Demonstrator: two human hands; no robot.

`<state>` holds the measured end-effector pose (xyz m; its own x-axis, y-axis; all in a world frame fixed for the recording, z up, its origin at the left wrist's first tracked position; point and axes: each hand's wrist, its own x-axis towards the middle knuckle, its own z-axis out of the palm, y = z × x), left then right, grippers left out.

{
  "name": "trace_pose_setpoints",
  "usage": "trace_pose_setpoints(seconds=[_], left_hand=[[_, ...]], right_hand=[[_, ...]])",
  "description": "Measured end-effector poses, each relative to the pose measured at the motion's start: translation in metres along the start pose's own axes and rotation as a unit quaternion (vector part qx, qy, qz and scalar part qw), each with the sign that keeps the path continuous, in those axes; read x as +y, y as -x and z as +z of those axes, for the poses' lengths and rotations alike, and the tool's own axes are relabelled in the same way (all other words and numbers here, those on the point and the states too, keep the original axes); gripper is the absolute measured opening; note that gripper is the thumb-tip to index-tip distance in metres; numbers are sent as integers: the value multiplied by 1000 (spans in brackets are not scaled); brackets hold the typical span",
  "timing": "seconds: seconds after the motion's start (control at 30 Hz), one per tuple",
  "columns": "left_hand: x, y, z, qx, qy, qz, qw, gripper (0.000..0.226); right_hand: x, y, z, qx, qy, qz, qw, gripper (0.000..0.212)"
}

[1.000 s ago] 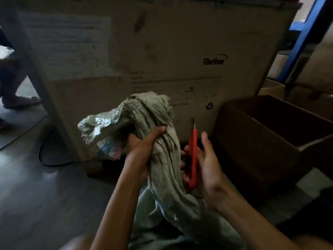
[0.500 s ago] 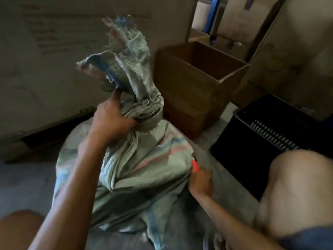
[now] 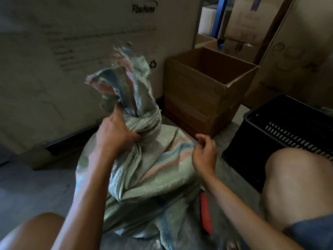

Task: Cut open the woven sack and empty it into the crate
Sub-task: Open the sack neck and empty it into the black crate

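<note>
A grey-green woven sack (image 3: 149,179) with pink and blue stripes stands on the floor between my knees. Its neck is bunched and its frayed top sticks up. My left hand (image 3: 113,134) grips the bunched neck. My right hand (image 3: 204,154) hovers just right of the sack with fingers loosely curled and nothing in it. A red utility knife (image 3: 205,212) lies on the floor beside the sack, under my right forearm. The black slotted plastic crate (image 3: 281,130) stands at the right, close to my right knee.
An open brown cardboard box (image 3: 203,91) stands behind the sack, left of the crate. A large printed carton (image 3: 72,60) fills the back left. More cartons and a blue post stand at the back right. My bare knees frame the bottom corners.
My right hand has let go of the red knife, which now lies on the floor, and has risen beside the sack. My left hand keeps its hold on the neck.
</note>
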<state>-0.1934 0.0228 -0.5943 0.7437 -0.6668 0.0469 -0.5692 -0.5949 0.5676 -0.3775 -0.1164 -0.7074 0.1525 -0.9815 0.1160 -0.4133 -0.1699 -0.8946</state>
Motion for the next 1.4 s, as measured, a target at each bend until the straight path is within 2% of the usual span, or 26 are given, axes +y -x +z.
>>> trace_pose_setpoints(seconds=[0.07, 0.17, 0.2, 0.27, 0.33, 0.4, 0.5, 0.6, 0.67, 0.73, 0.8, 0.83, 0.87, 0.9, 0.93, 0.97, 1.0, 1.03, 1.07, 1.1, 1.13, 1.23, 1.3, 1.4], left_hand=[[0, 0, -1, 7, -15, 6, 1000, 102], [3, 1, -1, 19, -24, 57, 998, 102], [6, 3, -1, 22, -23, 72, 997, 105], [11, 7, -1, 42, 2, 83, 996, 107], [18, 10, -5, 106, 70, 79, 989, 91], [24, 13, -10, 153, 116, 78, 978, 76], [35, 15, -11, 151, 91, 95, 980, 74], [39, 18, -8, 129, 21, 100, 986, 75], [32, 15, -9, 100, 48, 62, 992, 79], [20, 8, -17, 79, 141, 5, 987, 68], [8, -1, -23, 120, 210, -16, 970, 39], [5, -5, -27, 147, 219, -17, 964, 28], [4, -7, -30, 171, 216, -16, 961, 23], [5, -9, -31, 194, 201, -13, 960, 21], [7, -10, -32, 211, 175, -9, 962, 20], [11, -9, -31, 222, 148, -2, 964, 20], [15, -8, -30, 226, 123, 5, 966, 21], [18, -8, -28, 223, 106, 16, 969, 23], [20, -8, -26, 215, 99, 31, 971, 23], [23, -7, -24, 205, 98, 50, 973, 22], [25, -6, -21, 195, 100, 72, 973, 20], [28, 0, -18, 188, 90, 126, 970, 19], [29, 4, -17, 193, 80, 141, 968, 18], [23, 8, -23, 233, 47, 150, 960, 24]], right_hand=[[-66, -15, -4, -43, -80, -121, 989, 28], [-146, -30, -1, -194, -59, -206, 957, 59], [-163, -34, 2, -210, -34, -236, 948, 62], [-186, -46, 12, -156, -5, -273, 949, 41], [-199, -67, 19, -95, -31, -230, 968, 21], [-207, -88, 22, -93, -79, -129, 984, 15], [-209, -113, 28, -112, -115, -11, 987, 16], [-211, -118, 35, -115, -87, 8, 989, 29], [-212, -113, 32, -150, -96, 31, 984, 24], [-214, -106, 20, -246, -168, 102, 949, 29], [-216, -98, 5, -368, -248, 142, 885, 36], [-218, -93, 0, -404, -260, 140, 866, 44], [-219, -88, 0, -404, -239, 112, 876, 57], [-219, -83, 2, -357, -175, 49, 916, 71], [-217, -78, 4, -244, -87, -53, 964, 79], [-217, -71, 5, -105, -18, -188, 976, 78], [-220, -64, 3, 13, 18, -334, 942, 67], [-224, -59, 1, 69, 27, -453, 888, 52], [-225, -58, 0, 51, 36, -537, 841, 37], [-224, -59, 0, -3, 65, -579, 813, 27], [-220, -60, 1, -57, 121, -581, 803, 25], [-199, -72, 4, -159, 289, -476, 815, 35], [-186, -82, 4, -185, 286, -457, 822, 30], [-175, -94, 6, -151, 193, -462, 852, 20]])
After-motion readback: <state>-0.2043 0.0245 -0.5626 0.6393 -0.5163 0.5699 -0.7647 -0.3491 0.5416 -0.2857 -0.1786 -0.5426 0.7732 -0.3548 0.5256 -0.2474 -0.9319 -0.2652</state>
